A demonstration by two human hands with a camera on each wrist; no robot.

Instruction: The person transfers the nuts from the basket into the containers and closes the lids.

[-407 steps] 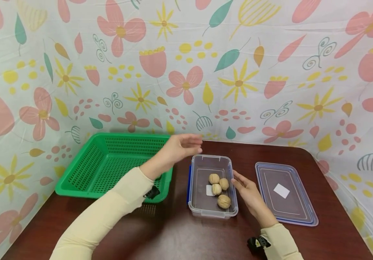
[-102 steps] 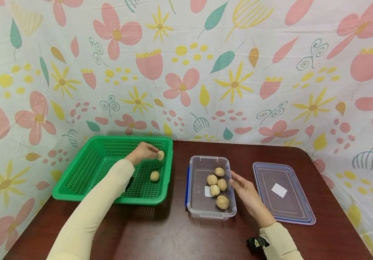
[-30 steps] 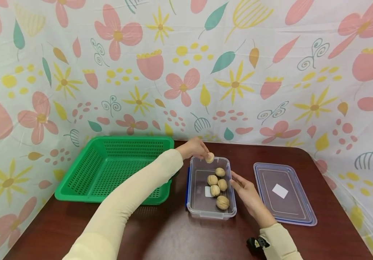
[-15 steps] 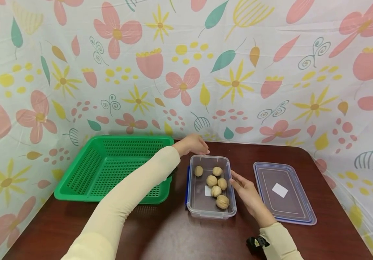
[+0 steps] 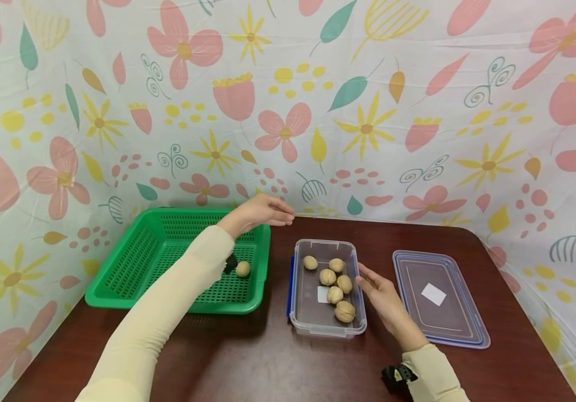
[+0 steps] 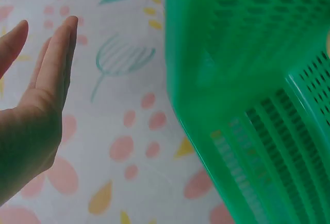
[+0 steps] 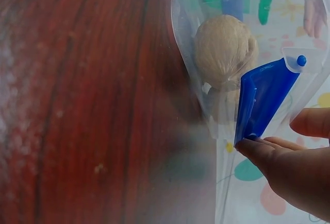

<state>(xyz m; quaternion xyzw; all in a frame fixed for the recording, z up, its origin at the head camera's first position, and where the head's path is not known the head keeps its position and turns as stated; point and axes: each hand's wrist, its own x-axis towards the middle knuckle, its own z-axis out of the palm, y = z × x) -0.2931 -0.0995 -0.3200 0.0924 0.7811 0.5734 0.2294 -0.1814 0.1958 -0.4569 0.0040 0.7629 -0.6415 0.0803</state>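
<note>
My left hand [image 5: 263, 210] is raised over the back right corner of the green basket [image 5: 98, 298], its fingers straight and holding nothing. The left wrist view shows the same hand [image 6: 38, 98] beside the basket wall with the thumb apart. One walnut [image 5: 242, 269] lies in the basket near my left wrist. A clear plastic container [image 5: 304, 312] holds several walnuts, among them a walnut [image 5: 310, 262] in its back left corner. My right hand [image 5: 385, 298] rests along the container's right side. In the right wrist view its fingertips touch the end of a blue latch [image 7: 268, 92].
To the right lies the clear lid [image 5: 449, 312] with a blue seal and a white label [image 5: 433, 295]. A second blue latch [image 5: 291, 287] hangs on the container's left side. The dark wooden table [image 5: 248, 357] meets a flowered cloth [image 5: 288, 67] at the back.
My left hand has released a walnut into the container's back left corner and moved back left over the basket. A walnut shows again in the basket. My right hand has stayed at the container.
</note>
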